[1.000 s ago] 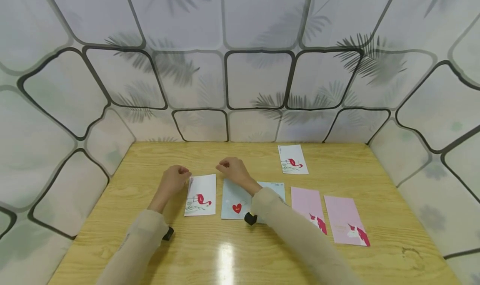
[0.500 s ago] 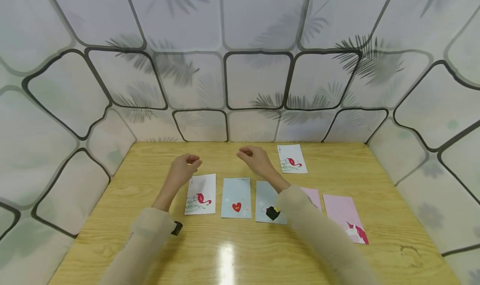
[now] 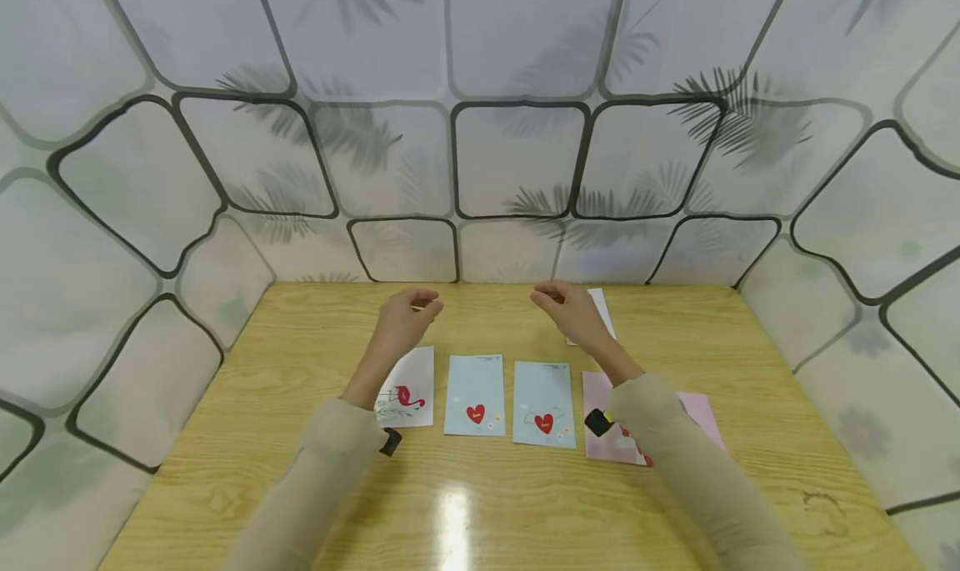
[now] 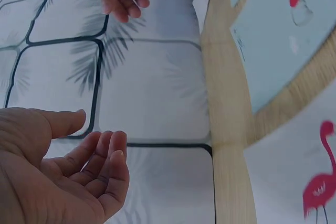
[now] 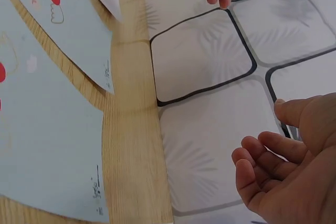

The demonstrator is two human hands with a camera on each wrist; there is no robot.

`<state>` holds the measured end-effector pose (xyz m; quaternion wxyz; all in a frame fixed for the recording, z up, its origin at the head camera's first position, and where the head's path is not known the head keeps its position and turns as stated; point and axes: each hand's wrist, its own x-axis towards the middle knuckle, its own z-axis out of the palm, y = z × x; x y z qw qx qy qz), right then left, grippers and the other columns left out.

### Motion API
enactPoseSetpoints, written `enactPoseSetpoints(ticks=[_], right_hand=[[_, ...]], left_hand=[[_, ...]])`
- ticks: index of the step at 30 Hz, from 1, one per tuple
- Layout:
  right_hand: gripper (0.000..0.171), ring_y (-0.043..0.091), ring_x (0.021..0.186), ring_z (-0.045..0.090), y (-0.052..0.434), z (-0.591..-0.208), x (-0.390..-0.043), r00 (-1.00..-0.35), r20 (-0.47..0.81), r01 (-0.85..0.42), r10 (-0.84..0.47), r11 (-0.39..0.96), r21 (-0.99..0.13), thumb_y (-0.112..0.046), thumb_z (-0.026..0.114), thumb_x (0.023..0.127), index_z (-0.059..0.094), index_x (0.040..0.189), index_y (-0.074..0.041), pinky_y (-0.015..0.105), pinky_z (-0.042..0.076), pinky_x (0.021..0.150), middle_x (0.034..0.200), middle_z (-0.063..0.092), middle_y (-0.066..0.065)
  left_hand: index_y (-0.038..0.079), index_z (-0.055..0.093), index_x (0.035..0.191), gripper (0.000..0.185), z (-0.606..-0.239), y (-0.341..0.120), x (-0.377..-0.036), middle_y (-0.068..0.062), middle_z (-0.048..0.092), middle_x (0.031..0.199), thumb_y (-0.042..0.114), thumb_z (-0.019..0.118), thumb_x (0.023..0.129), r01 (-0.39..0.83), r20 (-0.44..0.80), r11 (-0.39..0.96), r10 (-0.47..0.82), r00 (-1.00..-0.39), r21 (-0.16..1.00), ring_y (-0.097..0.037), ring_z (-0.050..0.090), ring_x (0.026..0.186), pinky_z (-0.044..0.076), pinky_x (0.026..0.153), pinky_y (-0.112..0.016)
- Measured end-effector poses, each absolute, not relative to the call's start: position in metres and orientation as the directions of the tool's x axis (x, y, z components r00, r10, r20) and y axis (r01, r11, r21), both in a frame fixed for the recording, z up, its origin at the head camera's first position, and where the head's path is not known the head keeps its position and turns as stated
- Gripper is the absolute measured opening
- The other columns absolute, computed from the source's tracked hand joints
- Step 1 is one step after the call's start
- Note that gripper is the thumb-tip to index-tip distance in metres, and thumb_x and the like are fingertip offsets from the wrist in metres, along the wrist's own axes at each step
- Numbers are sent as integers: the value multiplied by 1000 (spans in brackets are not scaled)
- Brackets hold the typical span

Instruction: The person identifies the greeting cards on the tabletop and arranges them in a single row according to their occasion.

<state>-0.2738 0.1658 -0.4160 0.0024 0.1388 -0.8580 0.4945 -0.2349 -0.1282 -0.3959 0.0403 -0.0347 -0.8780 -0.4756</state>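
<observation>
Both hands hover empty above the wooden table (image 3: 315,488), fingers loosely curled. My left hand (image 3: 409,313) hangs over the far end of a white flamingo card (image 3: 406,392). My right hand (image 3: 564,303) is near the back wall and partly hides a second white card (image 3: 604,313). Two light blue heart cards (image 3: 475,394) (image 3: 544,404) lie side by side between my forearms. The left wrist view shows my left palm (image 4: 63,177) bare, with the flamingo card (image 4: 315,182) beside it. In the right wrist view my right hand (image 5: 289,161) is empty too, above a blue card (image 5: 47,145).
Two pink cards (image 3: 618,438) (image 3: 701,413) lie at the right, partly under my right sleeve. Patterned panels (image 3: 517,162) wall in the table at the back and on both sides. A light glare (image 3: 452,513) sits near the front edge.
Both hands rose and moved right and toward the back wall. My right arm uncovered the second blue heart card and now covers the pink cards and part of the far white card.
</observation>
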Motion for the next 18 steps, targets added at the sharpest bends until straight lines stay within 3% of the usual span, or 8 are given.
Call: enactPoseSetpoints(ticks=[4, 10, 15, 18], right_hand=[[45, 35, 118, 61, 184, -415, -275, -964, 159, -245, -212, 483, -841, -33, 59, 107, 64, 136, 1, 52, 51, 99, 128, 67, 19], [47, 33, 107, 60, 211, -410, -276, -981, 111, -178, -160, 504, -845, -35, 57, 108, 61, 139, 0, 46, 51, 87, 130, 65, 20], [49, 36, 113, 60, 231, -409, -280, -987, 100, -150, -122, 519, -842, -34, 56, 108, 60, 140, 3, 50, 52, 93, 129, 65, 23], [49, 36, 114, 61, 242, -411, -283, -990, 104, -139, -97, 526, -839, -33, 56, 108, 60, 139, 4, 44, 53, 93, 129, 65, 24]], left_hand=[[-2, 67, 130, 35, -393, -113, -238, -17, 70, 118, 21, 64, 103, 118, 115, 530, 39, -993, 840, -31, 71, 101, 58, 85, -43], [0, 67, 131, 36, -392, -93, -244, -15, 69, 120, 23, 64, 104, 115, 99, 510, 59, -993, 852, -30, 70, 103, 58, 84, -41], [2, 67, 130, 34, -393, -78, -249, -13, 70, 119, 23, 63, 104, 110, 87, 490, 71, -994, 864, -28, 71, 100, 58, 82, -39], [1, 67, 129, 33, -395, -69, -252, -12, 70, 118, 22, 64, 104, 109, 82, 477, 76, -994, 872, -27, 70, 101, 58, 83, -39]])
